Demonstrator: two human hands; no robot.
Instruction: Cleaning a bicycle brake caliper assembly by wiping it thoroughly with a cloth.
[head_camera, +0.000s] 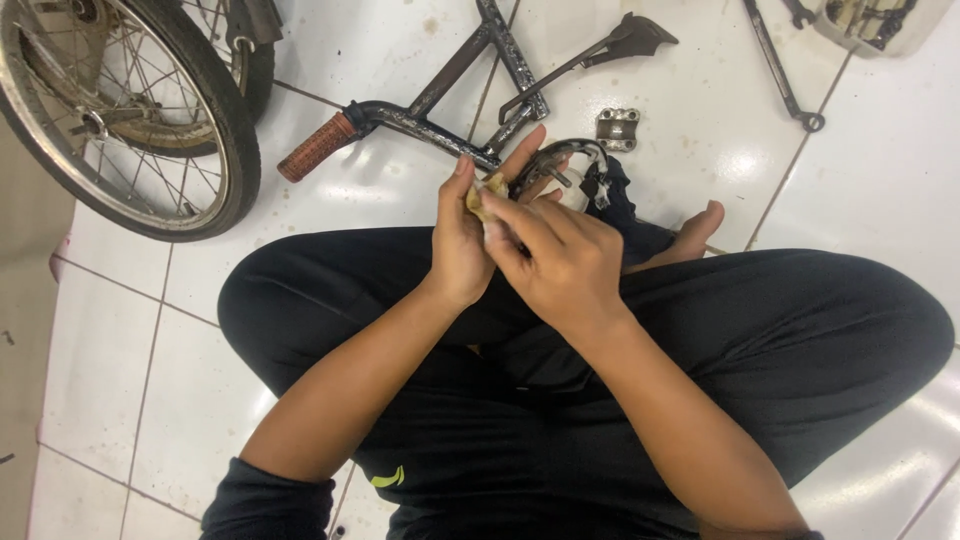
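A wheel (120, 110) lies on the tiled floor (110, 370) at upper left, with handlebars (430, 125) just beyond the person's crossed legs (700, 340). Above the lap, the left hand (460, 245) and right hand (560, 260) meet, fingers closed around a small yellowish cloth (482, 200) pressed against a curved brake caliper (560, 160).

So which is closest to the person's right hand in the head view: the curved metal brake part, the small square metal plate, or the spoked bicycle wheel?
From the right hand:
1. Curved metal brake part, just above the fingers.
2. Small square metal plate, farther up on the white tiles.
3. Spoked bicycle wheel, far off at the top left.
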